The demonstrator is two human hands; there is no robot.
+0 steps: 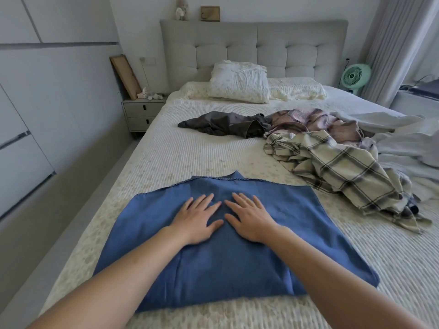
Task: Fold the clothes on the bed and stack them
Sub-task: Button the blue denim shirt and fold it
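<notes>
A blue denim garment point(297, 233) lies spread flat on the near part of the bed point(180, 153). My left hand point(198, 218) and my right hand point(248, 218) rest palm down on its middle, side by side, fingers spread, holding nothing. Farther up on the right lies a crumpled cream plaid garment point(337, 167). Behind it sits a pinkish plaid garment point(316, 122). To their left lies a dark grey-brown garment point(228, 125), unfolded.
Pillows point(240, 83) lean at the padded headboard point(254, 46). Pale rumpled bedding point(403, 141) covers the right side. A nightstand point(140, 112) stands left of the bed, a green fan point(355, 77) at the back right. Wardrobe doors point(35, 110) line the left wall.
</notes>
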